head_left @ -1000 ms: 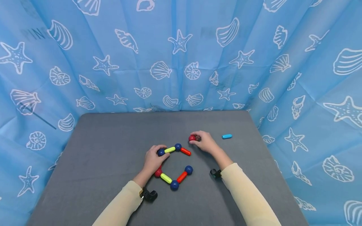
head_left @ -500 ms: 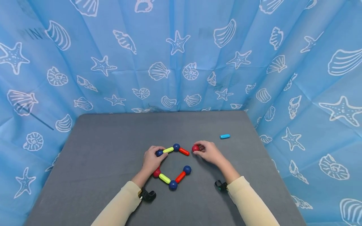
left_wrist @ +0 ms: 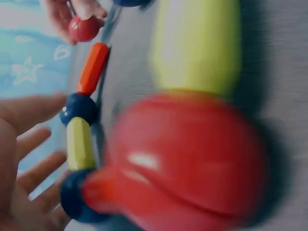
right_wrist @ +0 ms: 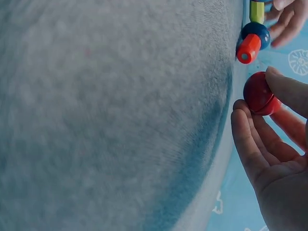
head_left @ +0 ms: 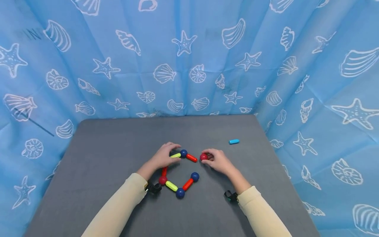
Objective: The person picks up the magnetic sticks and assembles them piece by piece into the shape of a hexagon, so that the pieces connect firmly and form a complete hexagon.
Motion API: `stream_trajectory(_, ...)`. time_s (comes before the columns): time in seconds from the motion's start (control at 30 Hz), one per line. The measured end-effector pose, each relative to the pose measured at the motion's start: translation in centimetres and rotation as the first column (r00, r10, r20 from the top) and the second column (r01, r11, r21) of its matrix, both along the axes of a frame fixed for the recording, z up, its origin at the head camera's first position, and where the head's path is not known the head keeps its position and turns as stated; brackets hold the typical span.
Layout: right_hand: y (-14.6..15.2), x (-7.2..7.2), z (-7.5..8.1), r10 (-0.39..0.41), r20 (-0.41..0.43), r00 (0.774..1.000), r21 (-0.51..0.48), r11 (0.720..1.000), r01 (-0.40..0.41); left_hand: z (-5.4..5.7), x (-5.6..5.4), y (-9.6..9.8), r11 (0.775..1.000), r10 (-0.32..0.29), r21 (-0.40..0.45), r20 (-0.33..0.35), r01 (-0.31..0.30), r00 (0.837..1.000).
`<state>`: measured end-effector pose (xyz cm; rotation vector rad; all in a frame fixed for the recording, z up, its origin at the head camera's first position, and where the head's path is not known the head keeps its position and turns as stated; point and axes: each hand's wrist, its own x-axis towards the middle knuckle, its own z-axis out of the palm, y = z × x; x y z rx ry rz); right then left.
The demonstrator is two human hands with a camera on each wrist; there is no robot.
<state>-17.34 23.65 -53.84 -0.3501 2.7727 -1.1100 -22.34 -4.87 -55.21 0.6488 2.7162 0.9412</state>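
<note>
My right hand (head_left: 218, 161) pinches a red magnetic ball (right_wrist: 260, 94) between thumb and fingers, just right of the free end of a red rod (head_left: 191, 158). That rod joins a blue ball (head_left: 183, 153) and a yellow rod (head_left: 176, 155). Around this yellow rod my left hand (head_left: 162, 157) is spread, its fingers apart and gripping nothing. It hides another blue ball (left_wrist: 77, 197) from the head view. The chain runs on through a second red ball (head_left: 163, 180), a yellow rod (head_left: 171, 186), a blue ball (head_left: 180, 193) and a red rod (head_left: 188, 184) to an end blue ball (head_left: 194, 176).
A loose light-blue rod (head_left: 234, 141) lies at the back right of the grey table (head_left: 118, 138). Behind the table and along its sides hangs a blue curtain (head_left: 133, 82) with shells and starfish.
My right hand has brought the red ball nearer, toward the red rod's end. My left hand has let go of the left blue ball and moved slightly right, fingers spreading.
</note>
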Motion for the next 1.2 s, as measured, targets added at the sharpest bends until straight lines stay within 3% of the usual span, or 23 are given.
stream_trajectory(0.1, -0.1, 0.0, 0.0, -0.012, 0.01, 1.0, 0.014, 1.0, 0.012, 0.2, -1.2, 1.1, 0.989, -0.143, -0.039, 0.063, 0.146, 0.988)
stream_trajectory(0.2, -0.3, -0.1, 0.0, -0.013, 0.02, 1.0, 0.024, 1.0, 0.012, 0.0, -1.7, 1.8, 0.975, -0.173, -0.131, 0.07, 0.181, 0.982)
stream_trajectory(0.33, -0.5, -0.1, -0.1, -0.002, 0.017, 1.0, 0.016, 1.0, 0.002, -0.4, -1.6, 2.4, 0.969, -0.146, -0.194, 0.034, 0.15, 0.989)
stream_trajectory(0.47, -0.6, -0.2, -0.1, 0.004, 0.022, 1.0, 0.019, 1.0, -0.004, -0.6, -1.4, 2.4, 0.977, -0.128, -0.171, 0.002, 0.127, 0.992)
stream_trajectory(0.7, -0.6, 0.0, -0.3, -0.006, 0.029, 1.0, 0.007, 1.0, 0.005, -1.1, -1.7, 2.1, 0.989, -0.11, -0.098, 0.03, 0.112, 0.993)
stream_trajectory(1.0, -1.0, -0.2, -0.7, 0.013, 0.046, 0.999, 0.006, 1.0, -0.014, -1.4, -1.9, 2.2, 0.992, -0.067, -0.101, 0.058, 0.073, 0.996)
stream_trajectory(1.2, -1.0, -0.3, -0.7, 0.002, 0.049, 0.999, 0.012, 1.0, -0.003, -1.0, -1.6, 2.6, 0.989, -0.063, -0.134, 0.043, 0.068, 0.997)
